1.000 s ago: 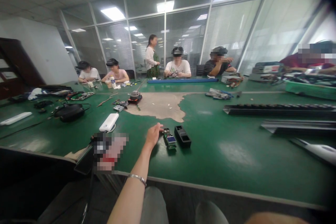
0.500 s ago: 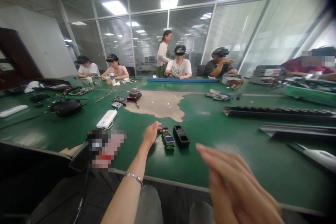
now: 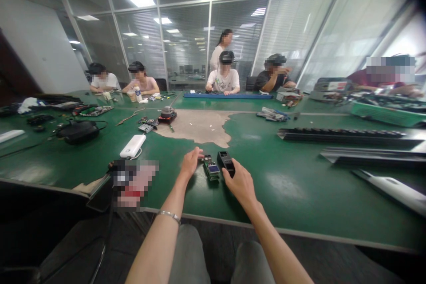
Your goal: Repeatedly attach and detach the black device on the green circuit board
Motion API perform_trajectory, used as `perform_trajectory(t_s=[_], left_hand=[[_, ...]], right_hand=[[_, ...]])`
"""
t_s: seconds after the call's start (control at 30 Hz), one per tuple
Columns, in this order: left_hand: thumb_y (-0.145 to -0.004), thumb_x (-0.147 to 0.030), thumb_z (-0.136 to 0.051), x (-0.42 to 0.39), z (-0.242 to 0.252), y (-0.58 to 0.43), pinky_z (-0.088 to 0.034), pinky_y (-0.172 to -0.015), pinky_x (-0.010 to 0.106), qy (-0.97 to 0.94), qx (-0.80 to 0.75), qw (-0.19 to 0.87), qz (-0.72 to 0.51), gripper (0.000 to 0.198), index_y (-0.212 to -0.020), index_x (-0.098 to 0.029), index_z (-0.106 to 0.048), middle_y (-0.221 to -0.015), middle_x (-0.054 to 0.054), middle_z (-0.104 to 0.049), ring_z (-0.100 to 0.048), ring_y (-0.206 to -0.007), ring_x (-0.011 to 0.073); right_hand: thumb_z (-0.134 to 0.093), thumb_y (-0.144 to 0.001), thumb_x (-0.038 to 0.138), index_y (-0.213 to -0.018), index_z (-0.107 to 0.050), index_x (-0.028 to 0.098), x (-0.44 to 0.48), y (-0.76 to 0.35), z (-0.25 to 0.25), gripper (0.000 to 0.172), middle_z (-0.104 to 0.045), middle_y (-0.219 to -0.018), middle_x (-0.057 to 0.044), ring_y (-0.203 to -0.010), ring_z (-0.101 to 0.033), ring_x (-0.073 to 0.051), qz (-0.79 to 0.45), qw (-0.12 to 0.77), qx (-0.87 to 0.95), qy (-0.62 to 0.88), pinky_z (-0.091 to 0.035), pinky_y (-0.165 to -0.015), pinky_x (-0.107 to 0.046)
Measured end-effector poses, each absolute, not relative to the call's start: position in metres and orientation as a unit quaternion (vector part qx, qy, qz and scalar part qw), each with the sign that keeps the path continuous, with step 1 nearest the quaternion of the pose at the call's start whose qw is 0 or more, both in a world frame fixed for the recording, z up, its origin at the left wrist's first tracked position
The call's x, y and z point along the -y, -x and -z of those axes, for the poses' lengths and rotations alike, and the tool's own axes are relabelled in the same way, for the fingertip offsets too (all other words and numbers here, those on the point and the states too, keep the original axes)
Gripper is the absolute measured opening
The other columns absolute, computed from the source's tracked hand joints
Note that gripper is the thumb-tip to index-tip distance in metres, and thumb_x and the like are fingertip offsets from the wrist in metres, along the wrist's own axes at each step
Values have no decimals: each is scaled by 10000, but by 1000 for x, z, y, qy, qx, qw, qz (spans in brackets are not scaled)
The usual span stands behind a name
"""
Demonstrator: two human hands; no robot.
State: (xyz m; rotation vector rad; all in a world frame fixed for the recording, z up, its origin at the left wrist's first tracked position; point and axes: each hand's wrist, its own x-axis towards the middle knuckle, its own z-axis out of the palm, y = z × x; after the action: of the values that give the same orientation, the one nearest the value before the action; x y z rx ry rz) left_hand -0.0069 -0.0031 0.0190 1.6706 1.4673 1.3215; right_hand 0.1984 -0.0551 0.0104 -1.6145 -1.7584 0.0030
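Observation:
A small green circuit board [image 3: 212,168] with a blue display lies on the green table [image 3: 299,186] in front of me. Just right of it sits a black plastic case [image 3: 225,162]. My left hand [image 3: 191,163] rests on the table at the board's left edge, fingers curled and touching its top corner. My right hand [image 3: 242,184] lies over the near end of the black case, fingers closed on it. A silver bracelet [image 3: 170,215] is on my left wrist.
A white power bank [image 3: 133,146] and a black pouch [image 3: 78,131] lie to the left. Long black rails [image 3: 346,134] and a white part [image 3: 392,188] lie to the right. A worn bare patch [image 3: 199,126] marks the table's middle. Several people sit at the far side.
My right hand came up from below and reached forward onto the black case. My left hand stayed by the circuit board. The camera view shifted slightly.

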Motion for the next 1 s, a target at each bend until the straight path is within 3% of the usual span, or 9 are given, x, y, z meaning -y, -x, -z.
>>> perform_trajectory(t_s=[0.23,0.57,1.0], left_hand=[[-927,-550,-261,0,-14,9,-426,-973,366,-614,-523,291,-514,586,-1057,-166,-684,-920,80,-742,-652,-988,220],[-928,-544,-291,1,-11,11,-396,-1029,369,-598,-505,289,-551,562,-1119,-163,-657,-1065,99,-710,-606,-1102,220],[-917,-562,-306,3,-12,11,-421,-1020,372,-594,-502,307,-548,556,-1125,-188,-661,-1201,90,-651,-597,-1126,227]], right_hand=[[-473,-845,490,-1202,-570,166,66,-174,-60,492,-656,-1125,-111,-1014,-616,-235,-43,431,655,619,-442,-890,-336],[-490,-845,422,-1034,-616,196,79,-139,-80,320,-689,-895,-83,-854,-642,-217,-3,333,702,630,-415,-724,-276],[-460,-867,429,-1008,-585,187,76,-136,-80,306,-681,-884,-83,-832,-639,-205,19,273,721,637,-390,-706,-266]])
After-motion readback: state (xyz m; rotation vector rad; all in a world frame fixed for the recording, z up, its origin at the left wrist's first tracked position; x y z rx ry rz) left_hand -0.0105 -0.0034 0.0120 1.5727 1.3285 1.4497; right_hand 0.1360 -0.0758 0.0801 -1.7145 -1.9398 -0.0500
